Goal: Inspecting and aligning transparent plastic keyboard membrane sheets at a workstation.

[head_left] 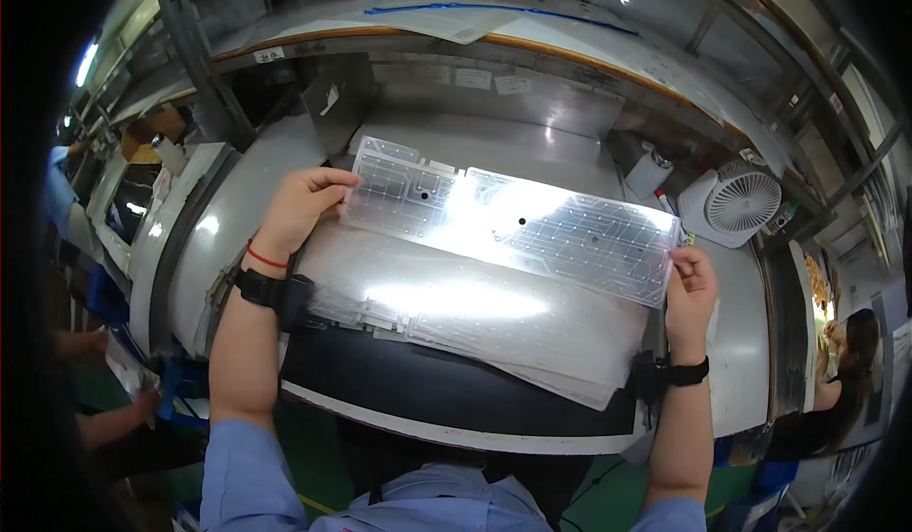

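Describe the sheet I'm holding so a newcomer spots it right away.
On the workbench, find the stack of translucent sheets. Just above it in view, the sheet stretches between your left hand and right hand. Unlike its stacked neighbours, it's held by both ends, with two bold black dots showing.

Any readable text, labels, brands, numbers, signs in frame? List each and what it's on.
Nothing legible enough to quote.
White label on front edge of upper shelf: dark marks, too small to read.
Paper slips on back panel: too blurred.
Small pale tag, upper right: too small.
Clear sheet in left hand and right hand: printed lines, no readable text.
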Motion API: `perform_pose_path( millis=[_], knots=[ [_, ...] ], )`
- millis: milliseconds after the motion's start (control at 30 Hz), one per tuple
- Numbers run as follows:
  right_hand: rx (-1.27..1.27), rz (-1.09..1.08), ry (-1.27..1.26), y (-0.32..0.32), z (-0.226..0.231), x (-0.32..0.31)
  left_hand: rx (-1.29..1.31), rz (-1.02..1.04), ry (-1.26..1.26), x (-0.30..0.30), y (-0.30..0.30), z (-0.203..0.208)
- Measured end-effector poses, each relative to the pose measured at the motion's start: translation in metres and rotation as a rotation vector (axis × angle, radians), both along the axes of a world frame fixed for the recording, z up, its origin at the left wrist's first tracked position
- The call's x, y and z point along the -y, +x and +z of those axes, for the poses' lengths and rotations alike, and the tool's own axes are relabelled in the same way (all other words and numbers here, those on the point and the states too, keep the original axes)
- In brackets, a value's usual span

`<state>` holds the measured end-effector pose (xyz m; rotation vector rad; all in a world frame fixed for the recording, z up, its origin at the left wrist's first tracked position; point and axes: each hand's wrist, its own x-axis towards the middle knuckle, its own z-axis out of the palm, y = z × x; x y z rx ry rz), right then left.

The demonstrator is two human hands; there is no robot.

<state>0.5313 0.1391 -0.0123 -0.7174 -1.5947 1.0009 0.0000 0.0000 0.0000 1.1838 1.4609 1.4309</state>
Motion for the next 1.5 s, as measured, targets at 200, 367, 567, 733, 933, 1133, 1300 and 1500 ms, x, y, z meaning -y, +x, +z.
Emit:
perform_pose_path(
  millis=[200, 367, 567, 733, 933, 1133, 1300, 1500],
  knots=[
    [0.020, -0.088, -0.011, -0.007, 0.000, 0.003, -0.038, 0.033, -0.049, 0.003, 0.009, 0.010],
    [0.051, -0.118, -0.026, -0.008, 0.003, 0.003, -0.007, 0.038, -0.053, 0.002, 0.013, 0.014],
    [-0.015, -0.126, -0.192, -0.007, 0.012, 0.005, 0.008, 0.007, -0.046, 0.003, 0.023, 0.016],
    [-0.085, -0.190, -0.196, -0.018, 0.020, 0.010, 0.079, -0.101, 0.008, 0.003, 0.029, 0.016],
    [-0.002, -0.211, -0.252, -0.011, 0.014, 0.004, 0.014, -0.144, -0.187, 0.004, 0.031, 0.023],
    [-0.005, -0.226, -0.244, -0.011, 0.013, 0.003, 0.000, -0.224, -0.194, 0.006, 0.028, 0.023],
    [-0.019, -0.236, -0.232, -0.009, 0.011, 0.001, -0.059, -0.235, -0.178, 0.008, 0.028, 0.023],
    [-0.047, -0.240, -0.193, -0.007, 0.010, 0.000, -0.139, -0.308, -0.177, 0.009, 0.027, 0.022]
  ],
)
